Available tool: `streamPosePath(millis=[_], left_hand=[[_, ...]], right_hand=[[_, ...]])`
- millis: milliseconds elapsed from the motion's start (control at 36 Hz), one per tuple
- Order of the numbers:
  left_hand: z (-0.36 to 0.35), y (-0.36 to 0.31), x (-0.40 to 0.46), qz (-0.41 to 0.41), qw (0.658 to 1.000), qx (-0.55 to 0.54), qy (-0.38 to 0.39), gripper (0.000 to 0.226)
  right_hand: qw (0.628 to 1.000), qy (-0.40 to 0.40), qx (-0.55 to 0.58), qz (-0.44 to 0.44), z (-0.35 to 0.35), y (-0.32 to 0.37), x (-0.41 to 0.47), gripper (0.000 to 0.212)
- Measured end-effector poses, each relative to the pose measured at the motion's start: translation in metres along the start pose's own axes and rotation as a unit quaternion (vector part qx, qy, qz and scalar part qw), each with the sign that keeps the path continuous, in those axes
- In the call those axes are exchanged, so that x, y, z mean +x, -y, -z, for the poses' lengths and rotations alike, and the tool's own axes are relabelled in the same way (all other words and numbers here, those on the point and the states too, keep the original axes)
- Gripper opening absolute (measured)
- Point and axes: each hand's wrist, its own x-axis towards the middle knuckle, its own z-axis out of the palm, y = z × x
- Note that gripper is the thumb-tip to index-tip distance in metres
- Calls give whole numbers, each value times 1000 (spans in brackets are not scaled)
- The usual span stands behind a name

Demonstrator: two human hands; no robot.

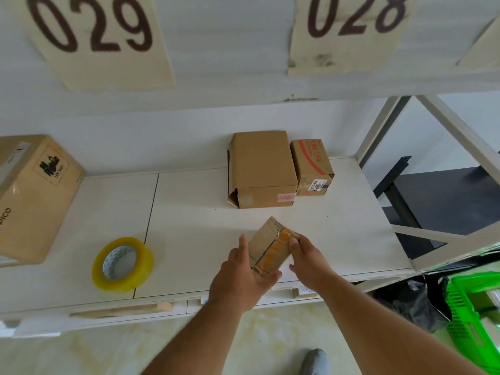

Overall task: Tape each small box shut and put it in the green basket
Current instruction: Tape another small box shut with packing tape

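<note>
My left hand and right hand both grip the small taped box; tape roll at nine o'clock, green basket at four.

Both bare forearms reach forward and converge over the desk. The left hand cups the small box from below and the left, thumb up along its side. The right hand grips its right edge with curled fingers.
</note>
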Motion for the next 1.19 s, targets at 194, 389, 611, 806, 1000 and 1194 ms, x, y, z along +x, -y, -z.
streamPosePath(millis=[194,389,611,806,1000,1194], left_hand=[[-1,-10,4,10,998,57,-6,123],[-12,-7,6,1,996,-82,-47,103],[-12,-5,11,10,991,-136,-17,104],[-14,1,12,-7,988,-153,-30,98],[-13,0,10,-17,988,-152,-24,105],[-11,0,10,-16,992,-123,-16,113]], right_hand=[[997,12,-69,-12,9,21,-12,52],[994,-14,-107,5,5,19,-12,57],[971,-112,-196,83,-1,33,-29,67],[944,-84,-255,194,-10,55,-38,69],[987,-143,56,-41,0,45,-24,84],[975,-125,122,-133,-21,37,-27,46]])
